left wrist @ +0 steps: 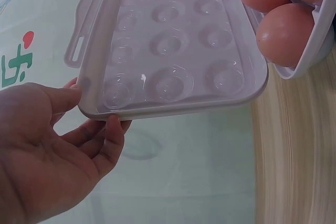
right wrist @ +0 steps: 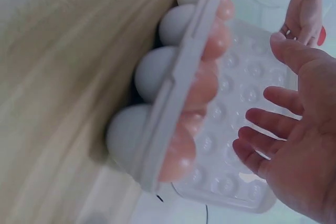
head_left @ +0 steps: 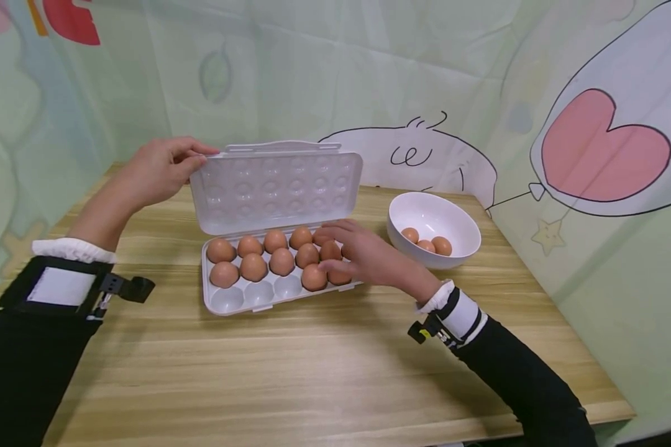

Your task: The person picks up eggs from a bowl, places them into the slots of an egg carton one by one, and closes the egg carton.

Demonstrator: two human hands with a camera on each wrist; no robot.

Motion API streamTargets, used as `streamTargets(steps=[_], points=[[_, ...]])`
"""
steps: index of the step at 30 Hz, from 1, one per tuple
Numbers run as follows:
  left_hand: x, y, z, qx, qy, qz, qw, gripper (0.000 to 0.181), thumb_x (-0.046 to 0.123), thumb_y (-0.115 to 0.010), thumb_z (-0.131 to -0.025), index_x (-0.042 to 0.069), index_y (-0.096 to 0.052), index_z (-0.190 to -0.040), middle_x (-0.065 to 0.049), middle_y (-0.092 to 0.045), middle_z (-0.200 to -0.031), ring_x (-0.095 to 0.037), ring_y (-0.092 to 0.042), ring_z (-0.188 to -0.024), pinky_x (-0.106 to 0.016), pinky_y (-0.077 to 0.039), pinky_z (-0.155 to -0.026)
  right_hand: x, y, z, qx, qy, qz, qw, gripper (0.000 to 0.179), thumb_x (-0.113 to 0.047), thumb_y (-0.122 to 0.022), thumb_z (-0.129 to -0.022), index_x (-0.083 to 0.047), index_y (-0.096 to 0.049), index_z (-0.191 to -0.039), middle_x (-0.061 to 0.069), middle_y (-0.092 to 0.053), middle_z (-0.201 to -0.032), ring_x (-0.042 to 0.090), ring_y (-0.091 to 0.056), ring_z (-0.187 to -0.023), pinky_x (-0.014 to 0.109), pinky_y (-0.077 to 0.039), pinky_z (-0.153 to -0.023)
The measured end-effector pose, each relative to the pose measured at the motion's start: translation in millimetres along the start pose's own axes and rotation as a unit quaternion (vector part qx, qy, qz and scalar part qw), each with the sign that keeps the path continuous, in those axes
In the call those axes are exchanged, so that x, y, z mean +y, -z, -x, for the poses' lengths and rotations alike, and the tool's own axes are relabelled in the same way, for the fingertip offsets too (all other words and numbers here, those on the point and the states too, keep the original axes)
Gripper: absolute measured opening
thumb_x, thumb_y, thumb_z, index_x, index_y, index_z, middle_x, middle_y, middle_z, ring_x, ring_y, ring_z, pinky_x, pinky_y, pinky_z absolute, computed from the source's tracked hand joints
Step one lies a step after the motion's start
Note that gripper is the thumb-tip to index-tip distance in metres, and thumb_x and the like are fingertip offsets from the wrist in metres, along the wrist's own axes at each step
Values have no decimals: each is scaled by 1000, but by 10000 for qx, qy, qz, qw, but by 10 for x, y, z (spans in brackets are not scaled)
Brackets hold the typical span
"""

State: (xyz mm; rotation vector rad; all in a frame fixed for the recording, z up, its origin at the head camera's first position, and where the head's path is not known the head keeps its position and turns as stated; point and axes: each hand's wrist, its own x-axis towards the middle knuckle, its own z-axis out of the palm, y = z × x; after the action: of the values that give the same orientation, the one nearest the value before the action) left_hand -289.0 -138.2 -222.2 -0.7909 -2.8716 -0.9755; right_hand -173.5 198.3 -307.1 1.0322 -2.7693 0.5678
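- Firstly, brown eggs (head_left: 282, 262) in white carton (head_left: 258, 293).
- Left hand (head_left: 159, 169): pinching carton's raised lid (head_left: 282, 192).
- Right hand (head_left: 369, 253): fingers apart, over carton's right end.
- Bowl (head_left: 444, 217) with three eggs (head_left: 441, 246), right of carton.

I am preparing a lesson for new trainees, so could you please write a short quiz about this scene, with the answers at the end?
1. Which hand holds the lid of the egg tray?
A) left
B) right
C) neither

2. True or false: in the head view, the white bowl stands to the left of the egg tray.

3. Fill in: in the head view, the tray's nearest row shows ____ empty cups.

Key:
1. A; the left hand grips it at a corner.
2. False; the white bowl stands to the right.
3. Three, at the left end of that row.
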Motion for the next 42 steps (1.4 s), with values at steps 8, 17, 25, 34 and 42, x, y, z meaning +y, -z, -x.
streamTargets(steps=[8,17,25,34,42], points=[[-1,-6,2,-62,49,23,10000,41,31,-37,-101,12,-49,-135,-19,-51,-121,-32,-47,-95,-42,-43,-73,44,126,78,-293,-563,769,9950,75,-66,-44,-86,-22,-32,-146,5,-20,-152,22,-9,-139,49,-22,-106],[1,-8,-8,-18,-11,51,10000,41,31,-37,-101,11,-49,-135,-18,-51,-120,-31,-47,-94,-42,-44,-73,219,290,200,-291,-1393,1059,9841,82,-71,-41,-83,-22,-27,-148,5,-14,-154,24,1,-140,54,-13,-107],[15,-17,-12,-39,25,57,10000,42,32,-36,-101,11,-49,-134,-18,-50,-120,-31,-46,-94,-41,-43,-73,496,427,384,-173,-1766,1243,9763,84,-68,-49,-83,-18,-28,-147,11,-19,-152,27,-4,-140,54,-14,-106],[-1,-12,4,65,41,104,9999,42,32,-37,-101,11,-50,-134,-19,-51,-122,-31,-47,-98,-43,-44,-76,770,536,567,-57,-2162,1104,9701,81,-63,-51,-85,-14,-31,-146,14,-22,-151,30,-7,-139,58,-16,-104],[2,-25,0,68,24,61,10000,42,32,-37,-100,11,-50,-134,-18,-51,-119,-30,-47,-95,-40,-44,-73,1019,604,761,-66,-2472,913,9646,76,-53,-54,-89,-10,-30,-146,18,-21,-150,36,-10,-138,59,-14,-105]])
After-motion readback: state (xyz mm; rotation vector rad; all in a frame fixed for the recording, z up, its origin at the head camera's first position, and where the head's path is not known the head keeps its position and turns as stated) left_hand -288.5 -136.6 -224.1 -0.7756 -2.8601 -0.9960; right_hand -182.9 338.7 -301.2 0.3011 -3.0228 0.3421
